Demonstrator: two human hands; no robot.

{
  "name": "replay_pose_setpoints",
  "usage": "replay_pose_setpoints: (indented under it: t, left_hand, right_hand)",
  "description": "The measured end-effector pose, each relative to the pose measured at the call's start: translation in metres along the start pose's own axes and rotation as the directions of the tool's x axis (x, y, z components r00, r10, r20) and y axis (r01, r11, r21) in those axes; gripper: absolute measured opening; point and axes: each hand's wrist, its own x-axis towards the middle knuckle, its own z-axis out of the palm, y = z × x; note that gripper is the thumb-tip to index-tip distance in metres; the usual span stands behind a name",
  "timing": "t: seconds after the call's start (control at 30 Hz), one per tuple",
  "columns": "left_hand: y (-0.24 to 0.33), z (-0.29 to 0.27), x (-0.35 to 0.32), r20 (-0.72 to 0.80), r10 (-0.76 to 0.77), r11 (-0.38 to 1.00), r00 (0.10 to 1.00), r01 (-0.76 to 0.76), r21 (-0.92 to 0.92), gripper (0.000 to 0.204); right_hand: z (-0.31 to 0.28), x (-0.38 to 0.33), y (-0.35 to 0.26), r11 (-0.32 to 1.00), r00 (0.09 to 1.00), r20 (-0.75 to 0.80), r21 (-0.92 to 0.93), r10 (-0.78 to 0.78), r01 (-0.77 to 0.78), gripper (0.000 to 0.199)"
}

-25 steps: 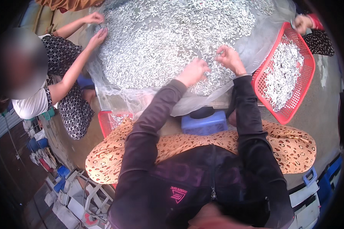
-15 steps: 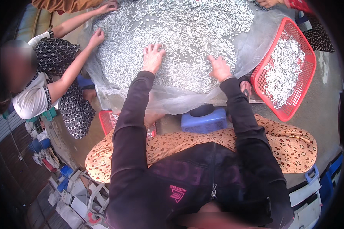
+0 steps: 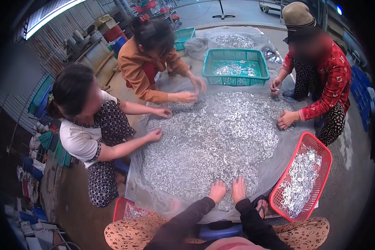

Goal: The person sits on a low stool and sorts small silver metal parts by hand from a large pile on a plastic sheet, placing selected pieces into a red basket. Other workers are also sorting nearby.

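Head camera view, looking down from the wearer's position: a broad pile [image 3: 212, 141] of small white, curved, loop-like pieces lies spread over a translucent sheet [image 3: 291, 141], and everything else is placed here by that pile. The wearer's two bare hands are side by side at its near edge, close together. The left hand [image 3: 217, 191] and the right hand [image 3: 238, 189] both point away from the wearer, palms down, fingers a little apart, with the fingertips among the pieces. Whether either one grips a piece, I cannot tell.

To the right of the pile's near end stands a red basket [image 3: 319, 180], tilted and partly filled with similar white pieces. Beyond the far edge of the pile is a green basket [image 3: 236, 81] with some more inside. A smaller red basket [image 3: 120, 209] sits off the near left corner, partly hidden by the wearer's leopard-print trousers [image 3: 131, 234].

Three other people work around the pile: one in a white top [image 3: 77, 137] on its left, one in an orange-brown top [image 3: 133, 60] at its far left, and one in a red patterned shirt [image 3: 334, 83] on its right. Each has both hands at or near its edge.
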Motion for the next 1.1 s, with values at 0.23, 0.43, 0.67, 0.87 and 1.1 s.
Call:
replay_pose_setpoints:
  t: [0.23, 0.43, 0.67, 0.87, 1.1]
  left_hand:
    - [0.013, 0.008, -0.02, -0.08, -0.029, 0.998, 0.996, 0.024, -0.065, 0.027]
    - [0.022, 0.002, -0.019, 0.068, -0.056, 0.998, 0.996, 0.056, 0.004, 0.024]
    - [0.003, 0.028, 0.002, -0.032, -0.004, 0.95, 0.999, 0.013, 0.312, 0.047]
    - [-0.071, 0.002, 0.045, -0.131, -0.174, 0.962, 0.976, 0.14, -0.235, 0.011]
    - [-0.066, -0.07, 0.039, 0.092, -0.149, 0.665, 0.985, 0.168, -0.727, 0.015]
  right_hand:
    - [-0.01, -0.037, -0.01, 0.997, 0.997, 0.003, -0.011, -0.072, 0.072, 0.028]
    - [-0.008, -0.038, -0.019, 0.981, 0.968, 0.251, -0.185, -0.01, 0.058, 0.026]
    - [0.001, 0.002, 0.029, 0.984, 0.996, 0.035, -0.158, 0.087, -0.08, 0.043]
    - [-0.072, 0.051, 0.09, 0.937, 0.956, 0.226, 0.251, 0.187, -0.243, 0.031]
    - [-0.053, 0.015, 0.036, 0.998, 0.907, 0.417, 0.042, -0.063, 0.05, 0.035]
